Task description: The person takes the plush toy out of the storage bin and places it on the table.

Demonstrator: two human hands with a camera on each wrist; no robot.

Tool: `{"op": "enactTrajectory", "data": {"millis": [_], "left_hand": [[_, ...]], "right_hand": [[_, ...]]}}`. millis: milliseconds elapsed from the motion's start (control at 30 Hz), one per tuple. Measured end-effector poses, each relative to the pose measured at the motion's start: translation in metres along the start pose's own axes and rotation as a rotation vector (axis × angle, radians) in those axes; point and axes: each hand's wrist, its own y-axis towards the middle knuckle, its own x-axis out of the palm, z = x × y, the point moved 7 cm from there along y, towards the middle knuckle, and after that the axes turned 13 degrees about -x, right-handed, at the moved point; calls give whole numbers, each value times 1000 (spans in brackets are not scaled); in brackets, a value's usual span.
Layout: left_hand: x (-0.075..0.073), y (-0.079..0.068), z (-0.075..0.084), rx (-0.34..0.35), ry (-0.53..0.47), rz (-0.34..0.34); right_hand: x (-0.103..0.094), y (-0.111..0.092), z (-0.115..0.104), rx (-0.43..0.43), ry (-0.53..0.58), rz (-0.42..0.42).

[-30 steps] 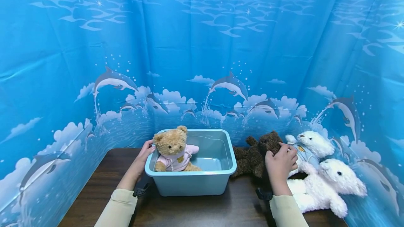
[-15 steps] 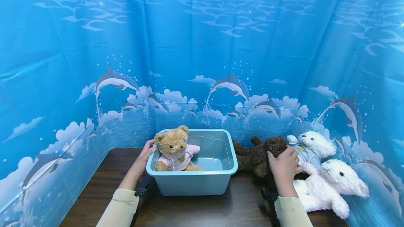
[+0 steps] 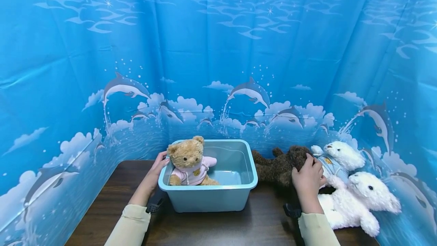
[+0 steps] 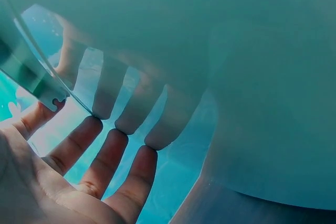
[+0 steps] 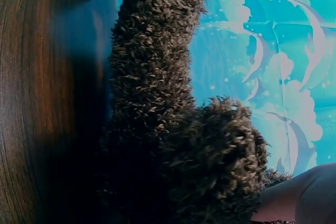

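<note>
In the head view a light blue plastic bin stands on the table, with a tan teddy bear in a pink hoodie sitting at its left end. My left hand is at the bin's left side; the left wrist view shows straight fingers with their tips against the outer wall. To the right of the bin lies a shaggy dark brown plush toy. Thumb and fingers of my right hand grip its head. A limb of the toy fills the middle of the right wrist view, reaching toward the bin.
Two white plush toys lie at the right: one in a blue top at the back, and a fluffy one in front, close beside my right wrist. A blue dolphin-print curtain hangs behind the dark wooden table.
My right hand has shifted slightly right, and the brown toy's head has come down and to the right with it. The left hand and bin have stayed put.
</note>
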Motion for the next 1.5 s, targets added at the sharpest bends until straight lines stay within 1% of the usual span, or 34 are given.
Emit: {"op": "enactTrajectory", "data": {"millis": [267, 533, 667, 733, 867, 1033, 1233, 1367, 1500], "left_hand": [[0, -1, 4, 7, 4, 5], [0, 0, 2, 1, 2, -1], [-1, 2, 2, 0, -5, -4], [0, 2, 2, 3, -2, -5], [0, 0, 2, 11, 9, -2], [0, -1, 1, 9, 5, 4], [1, -2, 0, -2, -1, 3], [0, 0, 0, -11, -11, 0], [-1, 0, 1, -11, -18, -7]], "right_hand": [[-1, 1, -2, -23, 8, 36], [-2, 0, -4, -29, 22, 45], [-7, 1, -9, -35, 30, 48], [-14, 0, -15, -42, 39, 60], [-33, -2, -35, -78, 70, 103], [-60, -5, -68, -117, 122, 149], [-87, -2, -110, -178, 198, 170], [-92, 8, -138, -231, 248, 165], [-86, 22, -165, -280, 294, 138]]}}
